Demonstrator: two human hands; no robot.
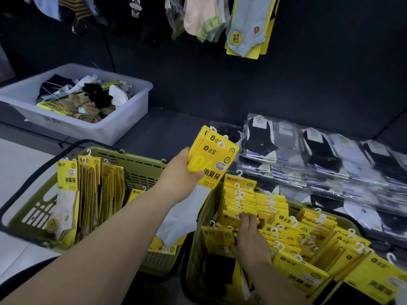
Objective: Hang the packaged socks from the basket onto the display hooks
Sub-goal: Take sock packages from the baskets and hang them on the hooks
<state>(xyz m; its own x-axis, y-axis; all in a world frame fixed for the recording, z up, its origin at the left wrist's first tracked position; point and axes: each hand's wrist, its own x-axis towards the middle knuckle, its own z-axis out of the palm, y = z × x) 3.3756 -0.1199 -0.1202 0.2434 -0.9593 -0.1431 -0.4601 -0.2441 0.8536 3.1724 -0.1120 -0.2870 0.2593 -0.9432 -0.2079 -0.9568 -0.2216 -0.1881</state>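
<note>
Lower right: reaching into the right basket (pixel 198 238) with the right hand (pixel 248 236), fingertips sinking between the upright yellow cards and hiding there (grip impossible to tell). Centre: gripping a fanned stack of yellow sock packs (pixel 212 157) in the left hand (pixel 182 170), up between the two baskets, thumb pressing on the front card beside a large faint "DA". Reading on that card: "达足" and "消臭袜"; leaving the price sticker too small to make out. Lower left: showing more such packs upright in the left basket (pixel 136 159), partly hiding behind the forearm. Top: cutting off the hanging socks (pixel 246 25) at the frame edge; showing a round sticker reading "无骨缝合".
</note>
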